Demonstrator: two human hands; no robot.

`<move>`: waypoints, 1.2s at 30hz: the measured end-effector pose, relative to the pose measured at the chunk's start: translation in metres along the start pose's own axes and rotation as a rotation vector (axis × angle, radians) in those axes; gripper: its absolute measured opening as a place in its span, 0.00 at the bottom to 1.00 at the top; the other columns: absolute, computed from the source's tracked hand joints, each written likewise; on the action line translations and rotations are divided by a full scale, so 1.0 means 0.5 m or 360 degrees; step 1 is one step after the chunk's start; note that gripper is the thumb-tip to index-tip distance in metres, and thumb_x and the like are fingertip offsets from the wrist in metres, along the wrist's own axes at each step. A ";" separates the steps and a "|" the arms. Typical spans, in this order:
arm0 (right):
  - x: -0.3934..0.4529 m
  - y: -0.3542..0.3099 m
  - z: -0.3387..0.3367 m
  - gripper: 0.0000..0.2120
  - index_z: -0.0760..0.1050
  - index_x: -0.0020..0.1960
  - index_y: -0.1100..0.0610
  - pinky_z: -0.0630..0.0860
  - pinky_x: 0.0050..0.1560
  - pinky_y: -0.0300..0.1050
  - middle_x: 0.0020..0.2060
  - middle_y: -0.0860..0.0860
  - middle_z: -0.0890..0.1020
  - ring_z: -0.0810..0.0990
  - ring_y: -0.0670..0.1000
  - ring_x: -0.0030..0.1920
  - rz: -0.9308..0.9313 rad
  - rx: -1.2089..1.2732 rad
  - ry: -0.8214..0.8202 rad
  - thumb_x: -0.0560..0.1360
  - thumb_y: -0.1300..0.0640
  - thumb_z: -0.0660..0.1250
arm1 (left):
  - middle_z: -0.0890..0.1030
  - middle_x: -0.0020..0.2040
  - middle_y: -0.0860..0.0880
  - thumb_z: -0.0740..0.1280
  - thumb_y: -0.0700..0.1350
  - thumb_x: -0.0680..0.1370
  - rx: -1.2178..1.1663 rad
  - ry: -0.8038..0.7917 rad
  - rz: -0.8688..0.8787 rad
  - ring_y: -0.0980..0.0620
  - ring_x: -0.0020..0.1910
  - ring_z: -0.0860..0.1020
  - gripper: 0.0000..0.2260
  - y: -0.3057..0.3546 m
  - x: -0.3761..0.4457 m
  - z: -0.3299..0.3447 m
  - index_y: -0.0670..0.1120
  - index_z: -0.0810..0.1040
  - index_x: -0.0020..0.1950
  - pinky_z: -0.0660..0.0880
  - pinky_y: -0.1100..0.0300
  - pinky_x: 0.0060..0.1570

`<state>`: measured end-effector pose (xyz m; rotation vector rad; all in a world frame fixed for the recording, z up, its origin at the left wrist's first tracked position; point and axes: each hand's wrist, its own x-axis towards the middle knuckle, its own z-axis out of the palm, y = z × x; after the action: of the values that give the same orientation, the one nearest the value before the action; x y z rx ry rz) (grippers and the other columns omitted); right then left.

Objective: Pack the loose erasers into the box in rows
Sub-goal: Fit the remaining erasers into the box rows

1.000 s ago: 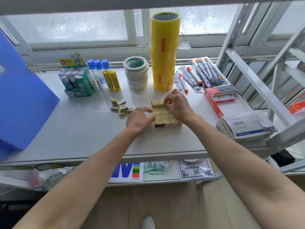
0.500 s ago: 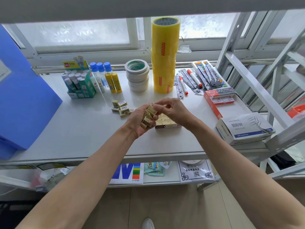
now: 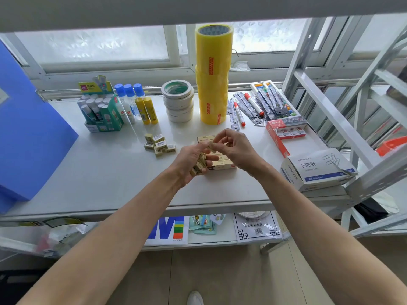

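Observation:
The yellow eraser box (image 3: 222, 166) lies on the white table, mostly hidden behind my hands, with rows of erasers inside. My left hand (image 3: 191, 164) is raised just above its near left corner and holds a stack of several small yellow erasers (image 3: 200, 165). My right hand (image 3: 235, 148) hovers over the box and pinches a single eraser (image 3: 211, 146) between thumb and fingers, close to the left hand's fingertips. A loose pile of erasers (image 3: 159, 144) sits on the table to the left of the box.
Behind stand a tall stack of yellow tape rolls (image 3: 213, 73), white tape rolls (image 3: 178, 102), glue bottles (image 3: 136, 104) and a green glue-stick box (image 3: 100, 111). Pens (image 3: 253, 106), a red box (image 3: 286, 130) and a paper-clip box (image 3: 317, 170) lie right. A blue folder (image 3: 26, 133) stands left.
A second ago both hands pressed on the box. They have lifted: the left now holds a stack of erasers, and the right has picked one eraser off it.

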<state>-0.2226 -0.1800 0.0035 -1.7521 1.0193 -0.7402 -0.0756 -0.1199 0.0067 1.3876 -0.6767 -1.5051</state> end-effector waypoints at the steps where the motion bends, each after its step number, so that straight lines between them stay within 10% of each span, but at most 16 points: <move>1: 0.000 0.002 -0.006 0.09 0.78 0.48 0.56 0.74 0.38 0.46 0.38 0.52 0.80 0.76 0.49 0.37 0.0004 -0.0004 0.0003 0.73 0.52 0.72 | 0.81 0.42 0.41 0.65 0.48 0.81 0.0078 0.0027 0.0021 0.53 0.29 0.75 0.11 0.000 0.002 0.002 0.39 0.78 0.51 0.69 0.63 0.24; 17: 0.057 0.070 -0.074 0.10 0.81 0.49 0.58 0.77 0.51 0.46 0.47 0.54 0.77 0.80 0.52 0.43 -0.0066 -0.0675 0.0340 0.73 0.52 0.72 | 0.78 0.42 0.44 0.68 0.47 0.79 0.0648 0.0574 0.0360 0.51 0.33 0.73 0.08 -0.022 0.046 -0.022 0.44 0.76 0.54 0.72 0.58 0.30; 26: 0.123 0.062 -0.068 0.10 0.82 0.51 0.58 0.75 0.50 0.46 0.45 0.52 0.75 0.75 0.52 0.44 -0.0217 -0.1115 -0.0039 0.72 0.54 0.73 | 0.81 0.54 0.41 0.71 0.53 0.73 0.1087 0.0636 0.0270 0.40 0.53 0.81 0.23 -0.033 0.075 -0.040 0.46 0.72 0.65 0.78 0.44 0.54; 36: 0.129 0.062 -0.059 0.06 0.76 0.45 0.59 0.74 0.45 0.46 0.42 0.50 0.74 0.74 0.51 0.42 -0.0358 -0.1242 -0.0056 0.72 0.60 0.72 | 0.82 0.52 0.44 0.70 0.47 0.73 0.1334 0.0619 0.0296 0.45 0.50 0.81 0.16 -0.037 0.079 -0.040 0.48 0.76 0.61 0.78 0.49 0.54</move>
<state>-0.2263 -0.2558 -0.0119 -2.5693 1.1896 -0.4605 -0.0581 -0.1438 -0.0309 2.0884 -1.2130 -0.7643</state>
